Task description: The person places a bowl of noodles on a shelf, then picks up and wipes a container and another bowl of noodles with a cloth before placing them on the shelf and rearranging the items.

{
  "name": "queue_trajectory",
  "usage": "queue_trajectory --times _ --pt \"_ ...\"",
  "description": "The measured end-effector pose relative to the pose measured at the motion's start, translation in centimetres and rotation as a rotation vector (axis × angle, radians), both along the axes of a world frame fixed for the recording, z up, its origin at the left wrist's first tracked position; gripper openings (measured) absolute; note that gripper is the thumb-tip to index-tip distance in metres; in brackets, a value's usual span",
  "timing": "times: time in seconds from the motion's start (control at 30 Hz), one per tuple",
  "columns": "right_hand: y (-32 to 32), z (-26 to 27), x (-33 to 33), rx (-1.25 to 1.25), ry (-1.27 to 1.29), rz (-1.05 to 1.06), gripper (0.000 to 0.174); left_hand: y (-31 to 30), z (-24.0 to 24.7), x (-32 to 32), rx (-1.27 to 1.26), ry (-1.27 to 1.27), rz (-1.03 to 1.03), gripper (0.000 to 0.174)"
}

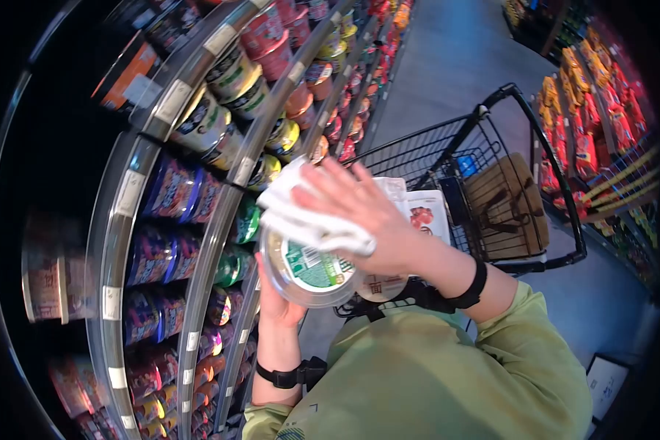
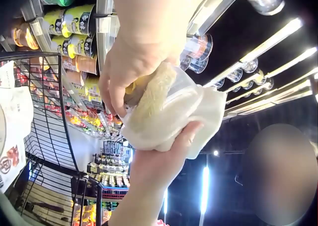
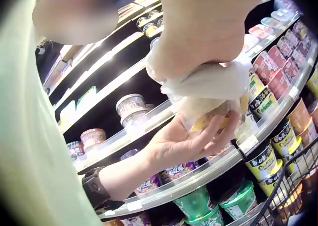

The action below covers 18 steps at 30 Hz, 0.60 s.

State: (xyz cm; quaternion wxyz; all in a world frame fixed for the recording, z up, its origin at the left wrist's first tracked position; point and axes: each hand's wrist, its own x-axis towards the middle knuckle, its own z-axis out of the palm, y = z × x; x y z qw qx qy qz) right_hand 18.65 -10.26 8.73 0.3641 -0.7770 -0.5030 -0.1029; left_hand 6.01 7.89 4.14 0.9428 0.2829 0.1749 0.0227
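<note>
My left hand (image 1: 279,293) grips a round clear plastic tub (image 3: 196,117) from below, its fingers curled round the side. The tub's lid carries a green and white label (image 1: 312,268) with a barcode. Pale yellow contents show through the tub's wall in the left wrist view. My right hand (image 1: 363,213) lies over the lid with outstretched fingers, pressing a folded white cloth (image 1: 293,209) against it. The cloth covers the far part of the lid and hangs past the edge in the left wrist view (image 2: 211,119).
Curved store shelves (image 1: 220,198) with cup noodles and tubs run along the left. A black wire shopping cart (image 1: 506,95) stands ahead to the right, holding a brown bag (image 1: 517,183) and white packages (image 1: 427,209). Beyond it, a rack of red and yellow packets (image 1: 583,110) stands.
</note>
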Motion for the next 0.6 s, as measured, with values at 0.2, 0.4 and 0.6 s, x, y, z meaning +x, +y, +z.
queue_trajectory --times 0.2,0.4,0.6 --pt "-1.9 -0.6 2.8 0.197 0.524 -0.019 0.054 0.9 0.0 -0.6 -0.114 -0.026 -0.047 0.068" --pt "-8.0 -7.1 6.1 -0.544 0.725 -0.159 0.042 1.5 -0.2 -0.9 -0.199 -0.088 0.052 0.067" --pt "-7.3 -6.6 3.4 -0.543 0.734 0.0 0.08 1.6 0.2 -0.7 -0.429 -0.211 0.052 0.065"
